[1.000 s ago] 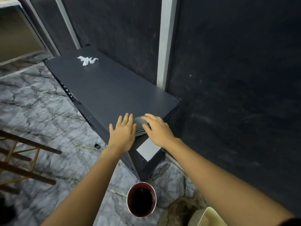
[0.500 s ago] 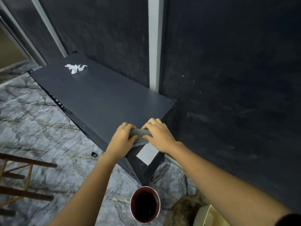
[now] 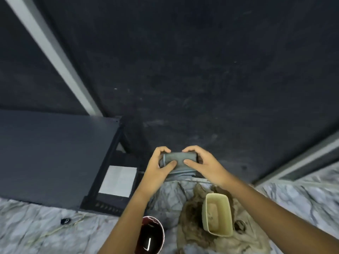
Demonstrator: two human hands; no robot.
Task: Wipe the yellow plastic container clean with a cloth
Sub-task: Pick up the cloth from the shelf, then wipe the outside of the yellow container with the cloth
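Dark cabinet (image 3: 55, 158) fills left of frame. Yellow container (image 3: 218, 214) lower centre-right, upright on a stained rag (image 3: 194, 217), well apart from hands; likely light, stiff, slick, best held by rim. Cloth (image 3: 178, 160), soft and folded, centre frame, gripped by left hand (image 3: 158, 166) and right hand (image 3: 205, 166), fingers curled round it.

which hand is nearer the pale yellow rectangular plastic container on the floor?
Right. The right hand is just above the pale yellow rectangular plastic container in the head view; the left hand is farther off, up and to its left. Both grip the folded grey cloth.
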